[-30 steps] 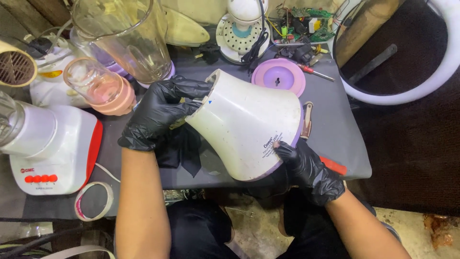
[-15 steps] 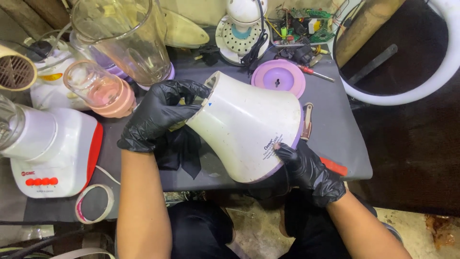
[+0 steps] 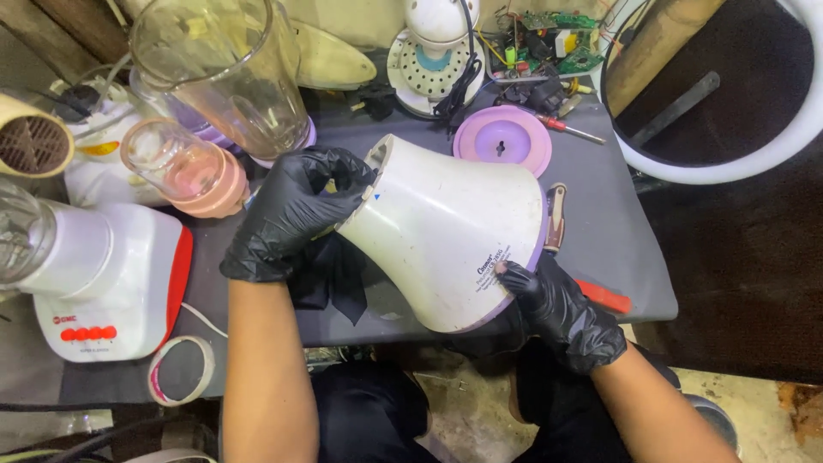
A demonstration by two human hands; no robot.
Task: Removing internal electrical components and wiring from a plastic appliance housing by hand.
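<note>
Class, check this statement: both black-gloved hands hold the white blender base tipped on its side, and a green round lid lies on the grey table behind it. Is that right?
Not quite: the round lid is purple, not green, as the head view shows. The rest stands: the left hand and right hand, both in black gloves, hold the white blender base on its side over the grey table.
</note>
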